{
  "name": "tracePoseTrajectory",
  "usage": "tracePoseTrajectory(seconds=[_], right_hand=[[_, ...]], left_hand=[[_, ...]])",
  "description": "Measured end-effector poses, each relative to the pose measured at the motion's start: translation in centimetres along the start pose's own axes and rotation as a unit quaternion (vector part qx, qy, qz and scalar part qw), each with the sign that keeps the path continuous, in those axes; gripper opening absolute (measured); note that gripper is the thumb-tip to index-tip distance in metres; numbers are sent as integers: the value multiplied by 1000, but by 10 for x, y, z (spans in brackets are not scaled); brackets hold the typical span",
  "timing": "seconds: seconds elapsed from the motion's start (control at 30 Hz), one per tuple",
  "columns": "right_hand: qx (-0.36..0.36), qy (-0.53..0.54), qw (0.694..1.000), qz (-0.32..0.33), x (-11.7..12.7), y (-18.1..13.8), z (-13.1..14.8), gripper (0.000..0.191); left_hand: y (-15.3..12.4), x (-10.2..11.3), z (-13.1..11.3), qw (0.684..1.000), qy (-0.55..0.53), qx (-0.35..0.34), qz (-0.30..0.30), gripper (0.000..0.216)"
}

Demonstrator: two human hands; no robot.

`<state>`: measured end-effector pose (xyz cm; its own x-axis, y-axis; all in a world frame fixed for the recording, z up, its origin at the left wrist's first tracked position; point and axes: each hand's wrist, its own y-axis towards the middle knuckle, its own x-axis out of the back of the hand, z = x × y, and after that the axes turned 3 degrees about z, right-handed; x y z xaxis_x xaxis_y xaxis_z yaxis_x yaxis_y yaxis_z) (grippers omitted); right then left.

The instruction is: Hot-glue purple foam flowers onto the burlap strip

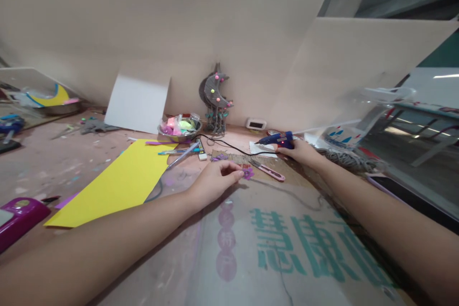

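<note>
Pinching a purple flower (247, 171) in the left hand (214, 180) while gripping a blue glue gun (280, 139), well apart, in the right hand (300, 151), gluing seemingly not begun.

A yellow sheet (122, 181) lies left of centre, pens (179, 152) at its upper edge. Above it a white card (138, 103) leans on the wall beside a bowl (179, 137) and a moon ornament (215, 91). Pink snips (270, 172) lie at centre, a magenta case (19, 215) lower left.
</note>
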<state>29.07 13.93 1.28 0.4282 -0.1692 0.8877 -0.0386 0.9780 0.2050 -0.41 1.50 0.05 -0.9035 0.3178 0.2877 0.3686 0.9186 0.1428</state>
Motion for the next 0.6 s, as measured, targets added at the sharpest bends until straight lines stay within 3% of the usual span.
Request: tracePoseTrajectory(seconds=[0.17, 0.3, 0.37, 0.47, 0.6], right_hand=[[-26, -3, 999, -29, 6, -4, -1, 25], [-33, 22, 998, -39, 20, -25, 8, 28], [-9, 103, 994, -34, 24, -43, 23, 33], [5, 240, 970, -35, 22, -76, 57, 25], [-8, 279, 960, 37, 11, -111, 99, 18]], left_hand=[[0, 1, 0, 1000, -10, 10, 5, 23], [-1, 2, -3, 1000, -3, 21, 10, 23], [-2, 2, -3, 1000, -11, 18, 10, 23], [-2, 1, -2, 999, -38, 10, 18, 22], [-3, -2, 0, 998, -52, 19, 25, 22]])
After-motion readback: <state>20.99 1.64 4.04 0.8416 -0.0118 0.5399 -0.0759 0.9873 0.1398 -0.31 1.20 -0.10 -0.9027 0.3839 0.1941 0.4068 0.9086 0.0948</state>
